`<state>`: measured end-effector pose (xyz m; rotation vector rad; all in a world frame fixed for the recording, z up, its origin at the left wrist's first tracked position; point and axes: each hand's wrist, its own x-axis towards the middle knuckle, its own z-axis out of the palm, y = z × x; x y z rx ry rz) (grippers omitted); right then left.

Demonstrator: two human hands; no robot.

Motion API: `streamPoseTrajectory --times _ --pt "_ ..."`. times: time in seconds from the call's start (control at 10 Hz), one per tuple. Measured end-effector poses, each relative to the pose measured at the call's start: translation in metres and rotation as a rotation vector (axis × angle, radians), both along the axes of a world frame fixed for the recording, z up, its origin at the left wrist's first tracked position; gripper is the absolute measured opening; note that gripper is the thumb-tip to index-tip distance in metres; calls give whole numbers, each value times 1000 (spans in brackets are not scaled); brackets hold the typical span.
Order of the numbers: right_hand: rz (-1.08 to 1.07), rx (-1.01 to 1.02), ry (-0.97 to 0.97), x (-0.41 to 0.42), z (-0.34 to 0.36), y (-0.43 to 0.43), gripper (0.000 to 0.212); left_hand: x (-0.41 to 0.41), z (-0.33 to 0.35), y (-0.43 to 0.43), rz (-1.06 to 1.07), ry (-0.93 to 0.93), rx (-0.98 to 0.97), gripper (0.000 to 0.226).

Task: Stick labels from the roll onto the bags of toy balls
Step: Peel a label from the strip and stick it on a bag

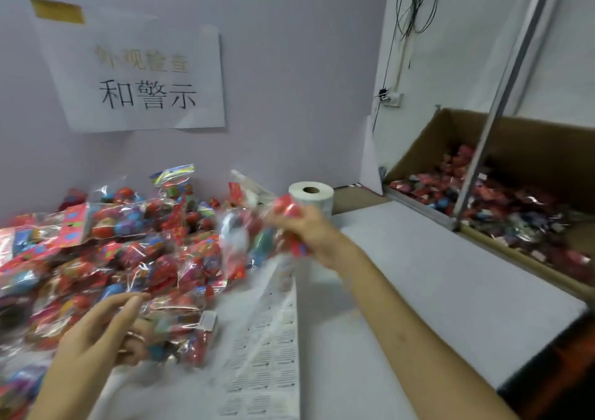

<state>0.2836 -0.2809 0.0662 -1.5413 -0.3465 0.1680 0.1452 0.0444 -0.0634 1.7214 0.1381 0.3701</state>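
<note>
- Head view, centre of frame: the right hand (310, 236) grips a blurred bag of toy balls (254, 236), just in front of the label roll (310, 194).
- Lower left: the left hand (103, 332) hovers loosely spread over the pile of bags (112, 252), holding nothing that shows.
- Lower centre: the label strip (270, 339) lies unrolled on the table. The label would likely stick best if the bag's film is pulled flat before it is pressed on.

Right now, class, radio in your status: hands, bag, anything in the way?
Left hand open over the pile. Right hand grips one bag aloft near the label roll. Label strip lies unrolled below; nothing blocking.
</note>
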Motion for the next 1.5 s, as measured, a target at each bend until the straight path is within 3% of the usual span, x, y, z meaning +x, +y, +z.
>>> streamPoseTrajectory --times 0.1,0.2,0.3,0.4,0.7,0.8,0.9,1.0,1.1,1.2,1.3,1.4,1.5 --pt "-423 622 99 38 28 -60 10 -29 45 -38 -19 -8 -51 47" --pt "-554 541 144 52 22 -100 34 -23 51 -52 -91 -47 -88 31" --pt "-579 292 109 45 1 -90 27 -22 50 -58 -73 -41 -72 23" --pt "-516 191 70 31 -3 -62 27 -21 45 -56 -17 -24 -13 19" --pt "-84 -230 -264 3 17 59 16 -26 46 -57 156 -14 311 16" --pt "-1 -473 -358 8 12 94 33 -28 47 -62 193 -28 450 23" --pt "121 -810 -330 21 4 117 70 -30 47 -67 190 -38 526 22" --pt "284 -1057 -231 34 -13 126 79 -31 48 -67 176 -30 564 19" --pt "213 -986 -274 40 -30 127 54 -31 48 -67 154 0 559 16" --pt "110 -904 -315 40 -32 118 48 -31 49 -67 147 16 572 13" --pt "-23 -699 -345 34 -26 108 44 -33 51 -67 135 12 573 8" --pt "-155 -343 -310 15 -14 98 33 -34 56 -67 97 -20 436 21" --pt "-74 -176 -241 -13 -13 90 27 -35 68 -69 -27 17 47 52"
